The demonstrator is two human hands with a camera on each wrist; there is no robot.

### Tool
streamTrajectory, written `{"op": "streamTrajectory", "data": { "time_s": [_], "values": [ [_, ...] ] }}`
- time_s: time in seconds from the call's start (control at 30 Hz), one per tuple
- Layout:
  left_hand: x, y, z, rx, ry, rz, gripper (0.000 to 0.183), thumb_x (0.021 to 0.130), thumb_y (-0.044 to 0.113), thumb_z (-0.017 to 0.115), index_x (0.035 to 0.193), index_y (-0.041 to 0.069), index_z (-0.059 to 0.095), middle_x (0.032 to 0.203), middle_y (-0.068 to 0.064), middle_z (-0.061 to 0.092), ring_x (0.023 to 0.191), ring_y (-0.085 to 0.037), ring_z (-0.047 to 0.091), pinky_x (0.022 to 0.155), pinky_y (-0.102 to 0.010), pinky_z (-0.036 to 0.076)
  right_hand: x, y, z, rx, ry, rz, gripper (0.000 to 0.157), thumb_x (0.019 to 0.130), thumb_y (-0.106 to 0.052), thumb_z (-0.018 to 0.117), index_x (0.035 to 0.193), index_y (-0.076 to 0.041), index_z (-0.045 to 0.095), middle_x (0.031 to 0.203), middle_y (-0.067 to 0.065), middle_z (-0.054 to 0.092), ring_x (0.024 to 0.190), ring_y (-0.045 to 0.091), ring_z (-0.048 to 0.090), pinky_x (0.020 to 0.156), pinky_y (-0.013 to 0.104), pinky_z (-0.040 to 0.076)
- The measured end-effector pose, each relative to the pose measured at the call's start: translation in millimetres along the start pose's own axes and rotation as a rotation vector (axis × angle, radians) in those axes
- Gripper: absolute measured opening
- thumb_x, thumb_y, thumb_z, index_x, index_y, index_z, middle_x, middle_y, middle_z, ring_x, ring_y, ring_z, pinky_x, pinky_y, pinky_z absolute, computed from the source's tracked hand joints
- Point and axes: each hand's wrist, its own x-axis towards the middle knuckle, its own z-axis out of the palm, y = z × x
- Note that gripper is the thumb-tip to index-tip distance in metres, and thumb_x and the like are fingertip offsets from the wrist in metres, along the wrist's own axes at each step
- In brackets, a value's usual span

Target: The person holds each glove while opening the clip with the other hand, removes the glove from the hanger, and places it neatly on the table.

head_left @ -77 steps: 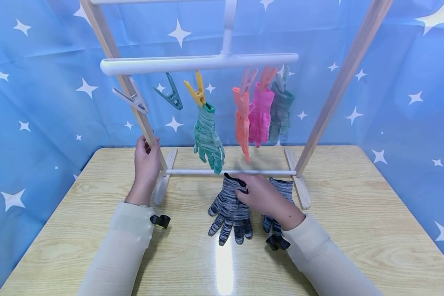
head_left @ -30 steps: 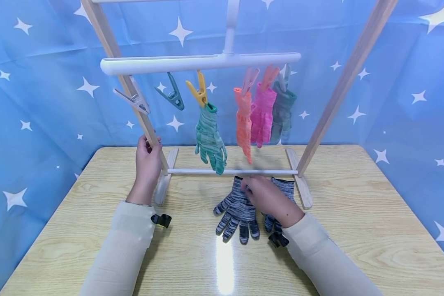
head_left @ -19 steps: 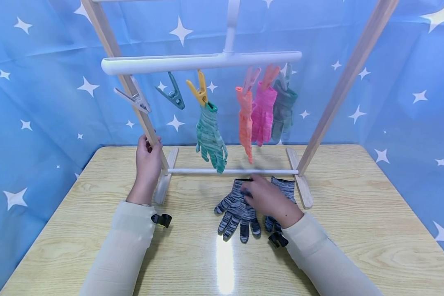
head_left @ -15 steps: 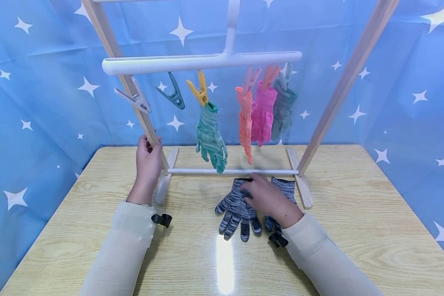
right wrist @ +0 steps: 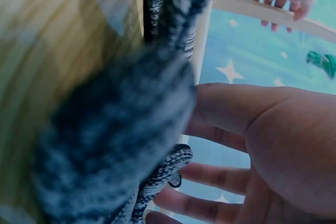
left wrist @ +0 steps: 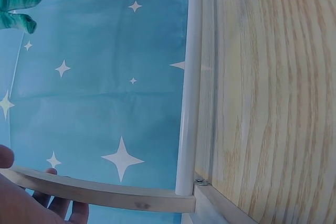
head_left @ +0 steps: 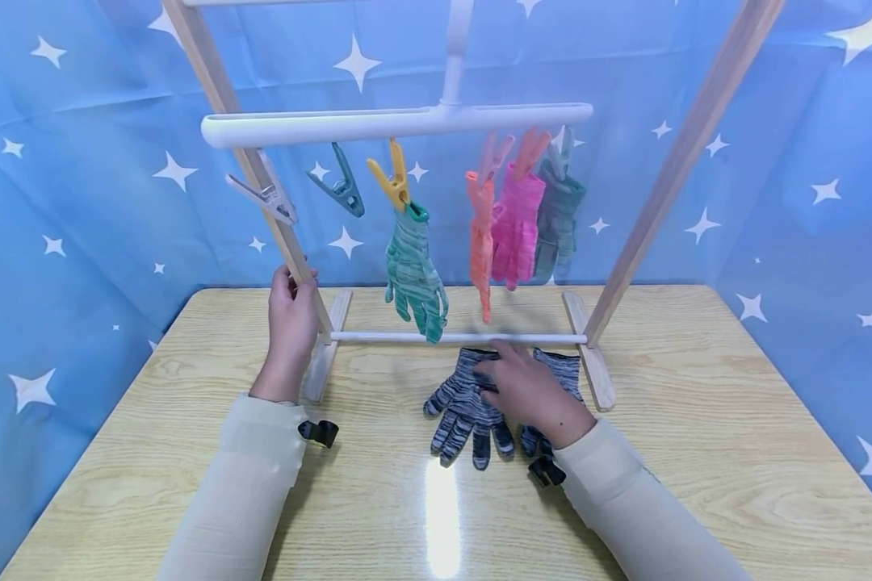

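My left hand (head_left: 293, 319) holds the left wooden post (head_left: 282, 242) of a rack, thumb on one side and fingers round the other. A black-and-grey striped knit glove (head_left: 465, 407) lies flat on the table below the rack, fingers toward me. Over its cuff is my right hand (head_left: 529, 387). In the right wrist view its thumb and fingers are spread and fairly straight, touching or close beside the blurred glove (right wrist: 115, 140). A second striped glove (head_left: 563, 373) lies partly hidden beneath the right forearm.
From the white hanger bar (head_left: 334, 127) hang a green glove (head_left: 412, 262), an orange glove (head_left: 481, 242), a pink glove (head_left: 517, 226) and a dark green glove (head_left: 558, 218) on clothespins. A grey clothespin (head_left: 270, 196) and a teal clothespin (head_left: 343, 188) hold nothing. A low white rod (head_left: 392, 336) joins the rack's feet.
Earlier the right hand pinched the striped glove's cuff; it has let go and its fingers have spread. The glove has shifted slightly right. The left hand stays on the post.
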Motion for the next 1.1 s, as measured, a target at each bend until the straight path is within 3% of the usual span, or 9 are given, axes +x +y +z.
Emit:
{"op": "streamTrajectory", "data": {
  "time_s": [0.3, 1.1],
  "values": [
    [-0.7, -2.8, 0.7, -0.019, 0.004, 0.03, 0.044, 0.11, 0.029, 0.028, 0.151, 0.013, 0.034, 0.144, -0.016, 0.045, 0.14, -0.027, 0.04, 0.118, -0.045, 0.031, -0.8, 1.5, 1.9, -0.012, 0.007, -0.036, 0.037, 0.091, -0.024, 0.075, 0.126, -0.012, 0.069, 0.144, 0.019, 0.054, 0.132, 0.043, 0.049, 0.097, 0.059, 0.05],
    [-1.6, -0.3, 0.4, -0.008, 0.009, 0.014, 0.044, 0.11, 0.032, 0.029, 0.151, 0.016, 0.034, 0.142, -0.011, 0.046, 0.139, -0.023, 0.041, 0.118, -0.045, 0.032, 1.7, 1.7, 1.0, 0.001, -0.02, -0.025, 0.042, 0.089, -0.017, 0.077, 0.129, -0.012, 0.067, 0.143, 0.019, 0.055, 0.129, 0.043, 0.051, 0.091, 0.056, 0.054]
  ]
}}
